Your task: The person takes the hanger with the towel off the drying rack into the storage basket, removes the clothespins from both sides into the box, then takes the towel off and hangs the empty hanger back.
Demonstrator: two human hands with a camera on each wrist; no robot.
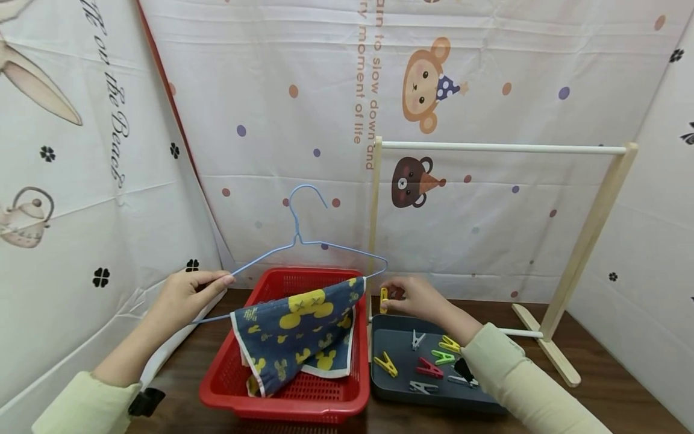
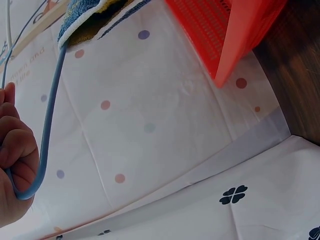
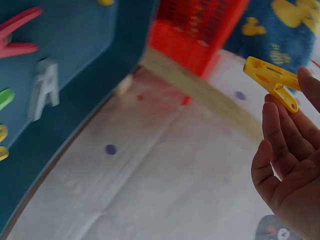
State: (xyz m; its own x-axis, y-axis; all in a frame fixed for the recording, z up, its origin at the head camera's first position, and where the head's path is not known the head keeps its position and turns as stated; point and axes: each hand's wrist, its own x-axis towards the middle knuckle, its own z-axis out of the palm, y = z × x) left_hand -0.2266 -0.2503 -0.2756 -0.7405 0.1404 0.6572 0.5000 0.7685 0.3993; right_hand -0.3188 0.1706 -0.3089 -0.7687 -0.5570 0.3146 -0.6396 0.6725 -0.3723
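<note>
My left hand [image 1: 190, 295] grips the left end of a blue wire hanger [image 1: 265, 255], its hook pointing up. Over the hanger's lower bar hangs a blue towel [image 1: 303, 313] with yellow mouse-head prints and white edging, above a red basket [image 1: 293, 410]. In the left wrist view the fingers curl round the hanger's bent corner. Between thumb and fingers my right hand [image 1: 417, 298] pinches a yellow clothespin [image 3: 272, 77], close to the right of the towel and the hanger's right end.
A dark tray [image 1: 390, 389] with several clothespins in different colours stands right of the basket. Behind it rises a wooden rack [image 1: 588, 241] with a white top rod [image 1: 499, 147]. Printed cloth sheets [image 1: 298, 54] surround the brown table [image 1: 612, 392].
</note>
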